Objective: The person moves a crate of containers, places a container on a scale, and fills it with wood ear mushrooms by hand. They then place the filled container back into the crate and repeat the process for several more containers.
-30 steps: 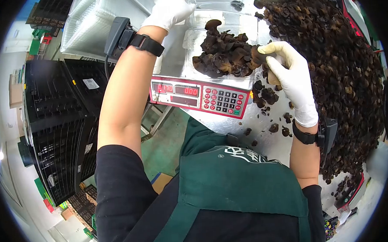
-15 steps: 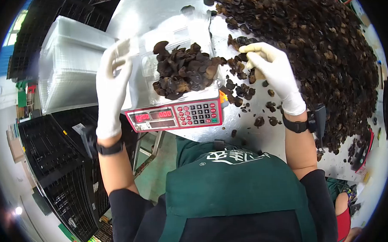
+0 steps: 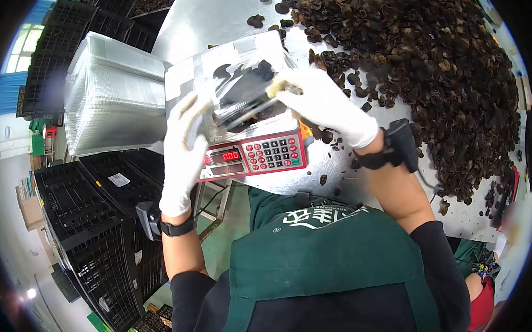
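A clear plastic box (image 3: 253, 115) of black wood ear mushrooms (image 3: 247, 84) rests on the red-and-white electronic scale (image 3: 274, 154), its glossy lid lying over the mushrooms. My left hand (image 3: 185, 143), in a white glove, is at the box's left side with fingers curled around its edge. Also gloved, my right hand (image 3: 326, 107) pinches the box's right edge near the front corner. Glare on the plastic hides part of the mushrooms. The scale's middle red display reads 0.00; my left hand covers most of the display beside it.
A tall stack of clear plastic boxes (image 3: 118, 101) stands left of the scale. A large heap of wood ear mushrooms (image 3: 428, 70) covers the metal table's (image 3: 185, 21) right side, with loose pieces around it. Black crates (image 3: 102, 214) stand at lower left. Another person's red clothing (image 3: 483, 305) shows at lower right.
The clear lid now covers the mushrooms, which lay uncovered before. My right hand has moved left from the loose mushrooms to the box; my left hand has come down and right.
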### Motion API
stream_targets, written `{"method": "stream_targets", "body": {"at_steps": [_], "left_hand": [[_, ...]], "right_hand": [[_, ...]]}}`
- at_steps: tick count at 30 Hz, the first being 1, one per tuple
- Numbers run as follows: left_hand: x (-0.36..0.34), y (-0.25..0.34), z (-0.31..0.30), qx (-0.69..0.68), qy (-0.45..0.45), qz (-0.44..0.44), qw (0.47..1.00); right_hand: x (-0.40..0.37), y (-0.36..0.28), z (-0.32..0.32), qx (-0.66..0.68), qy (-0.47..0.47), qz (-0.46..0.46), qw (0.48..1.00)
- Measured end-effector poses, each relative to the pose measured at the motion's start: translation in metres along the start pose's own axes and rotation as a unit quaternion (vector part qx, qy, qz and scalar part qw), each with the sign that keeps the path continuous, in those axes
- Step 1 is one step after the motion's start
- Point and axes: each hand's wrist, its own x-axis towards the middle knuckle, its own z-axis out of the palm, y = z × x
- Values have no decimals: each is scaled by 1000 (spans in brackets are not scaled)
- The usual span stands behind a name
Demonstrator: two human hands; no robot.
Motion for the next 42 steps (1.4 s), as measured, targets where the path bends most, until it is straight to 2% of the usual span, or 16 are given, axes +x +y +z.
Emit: {"method": "stream_targets", "body": {"at_steps": [2,5,8,12,13,18,19,22,23,26,29,32,34,37,39,42], "left_hand": [[-13,2,6,43,-27,-12,999],[-24,9,23,15,-19,-26,999],[-27,8,35,-2,25,-43,999],[-24,6,39,38,74,7,996],[-24,7,42,25,87,-16,996],[-24,16,49,-124,135,-149,972],[-24,8,50,-129,135,-139,972],[-24,-6,46,-244,64,-230,940],[-24,-10,48,-214,68,-201,953],[-20,-11,44,-367,47,-240,897],[-15,-11,40,-424,53,-262,865],[-19,-19,43,-518,42,-245,818],[-26,-22,49,-538,41,-233,809],[-39,-11,59,-534,55,-208,818],[-62,-3,68,-522,73,-246,813],[-89,12,55,-605,68,-207,766]], "right_hand": [[-5,23,-7,119,2,-54,991],[-24,35,-20,330,25,71,941],[-29,53,-18,429,167,63,886],[-38,33,-24,284,71,101,951],[-30,38,-13,227,93,30,969],[-24,37,-16,175,19,94,980],[-22,36,-11,166,33,87,982],[-20,23,-7,190,39,132,972],[-18,24,-6,198,40,127,971],[-14,28,-2,234,43,118,964],[-12,29,2,266,49,114,956],[-11,32,9,248,69,106,960],[-14,47,12,277,94,55,955],[-28,36,8,253,81,90,960],[-39,44,4,217,68,103,968],[-58,25,22,226,91,44,969]]}}
